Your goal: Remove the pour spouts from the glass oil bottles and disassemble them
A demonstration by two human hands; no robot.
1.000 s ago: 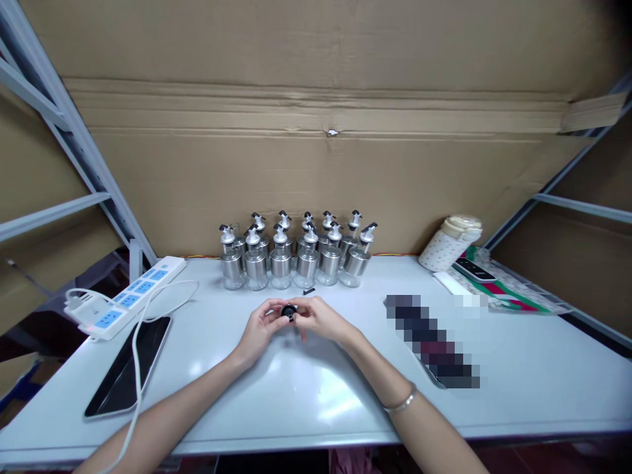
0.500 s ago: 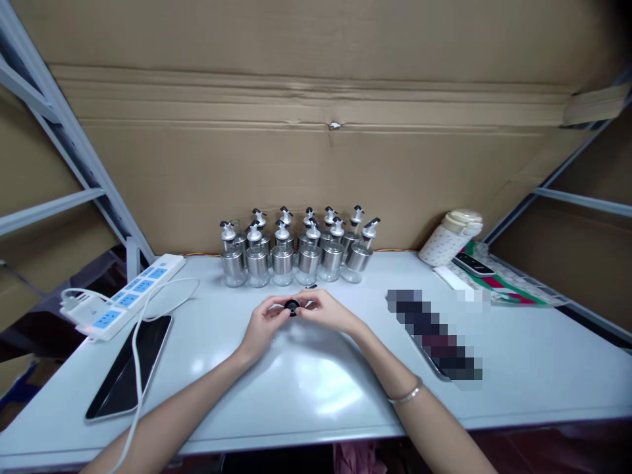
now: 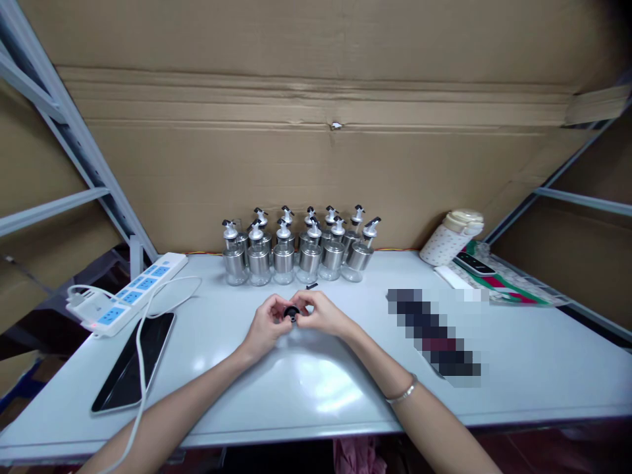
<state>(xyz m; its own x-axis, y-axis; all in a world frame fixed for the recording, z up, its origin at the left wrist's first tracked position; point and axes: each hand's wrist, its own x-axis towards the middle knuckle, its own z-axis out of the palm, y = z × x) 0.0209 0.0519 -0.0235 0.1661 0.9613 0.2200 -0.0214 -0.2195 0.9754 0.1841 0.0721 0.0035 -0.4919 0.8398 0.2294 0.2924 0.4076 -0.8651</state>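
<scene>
My left hand (image 3: pixel 267 327) and my right hand (image 3: pixel 320 312) meet near the middle of the table, both closed on a small round black part (image 3: pixel 291 313). Fingertips grip it from either side, and a lighter spot shows at its centre. Just behind my hands lies a small black lever-like piece (image 3: pixel 312 286). Farther back stand several glass bottles with steel bands, such as one at the front (image 3: pixel 284 259), in two rows. Silver pourer tops with black levers (image 3: pixel 283 230) cap most of them. At the back left, one bottle's top appears bare.
At the left lie a white power strip (image 3: pixel 116 316) with a cable and a dark tablet-like device (image 3: pixel 133 365). To the right are a pixelated object (image 3: pixel 434 336), a tilted white flask (image 3: pixel 451 238) and a black remote-like device (image 3: pixel 474 264). Cardboard (image 3: pixel 316 171) walls the back.
My hands have shifted slightly downward with the round black part, which is tilted a little differently. More of the small black piece behind them shows. The camera view has moved slightly.
</scene>
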